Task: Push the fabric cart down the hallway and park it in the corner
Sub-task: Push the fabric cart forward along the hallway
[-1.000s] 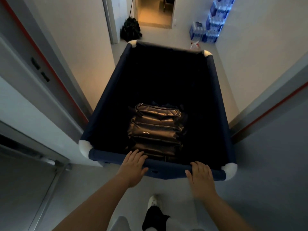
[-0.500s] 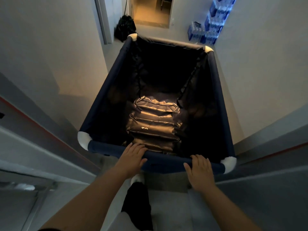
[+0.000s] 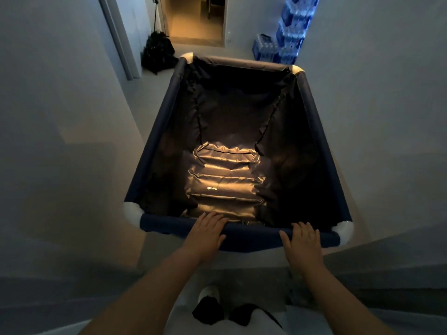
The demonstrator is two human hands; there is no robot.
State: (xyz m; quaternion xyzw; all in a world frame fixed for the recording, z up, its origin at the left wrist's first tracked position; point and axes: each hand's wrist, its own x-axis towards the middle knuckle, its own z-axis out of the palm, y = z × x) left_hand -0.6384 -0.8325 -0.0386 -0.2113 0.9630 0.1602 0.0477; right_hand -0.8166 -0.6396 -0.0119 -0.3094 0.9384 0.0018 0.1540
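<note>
**Cart in narrow hallway, both hands on near rail**

Room, left to right: plain pale wall fills the left side of the frame, warm light patch across its middle. Upper left, a door frame (image 3: pixel 118 37) runs diagonally. Just right of it, a black bag (image 3: pixel 158 53) sits on the floor against the wall. Top centre, an open doorway (image 3: pixel 197 19) glows amber. Upper right, stacked packs of water bottles (image 3: pixel 287 35) in blue wrap stand on the floor against the right wall, just beyond the cart's far right corner. Right side is another plain pale wall. Floor (image 3: pixel 154 88) is light grey, smooth. Lighting dim overall.

Fabric cart (image 3: pixel 169 110): centre of frame, between the two walls, long axis pointing at the doorway. Navy fabric sleeves over the top rails, white corner fittings at all four corners. Dark liner sags inward, two seams running down the far corners. A shiny dark quilted bundle (image 3: pixel 225 180) lies on the cart bottom, nearer the near end, catching the warm light.

Left hand (image 3: pixel 205 235): on the near rail left of centre, fingers draped over the top edge, thumb on the outer face. Right hand (image 3: pixel 304 245): same rail, near the right corner fitting, fingers over the top, thumb splayed left. Both wrapped on the rail. Bottom centre, a white-toed shoe (image 3: pixel 209 292) shows below the rail.
</note>
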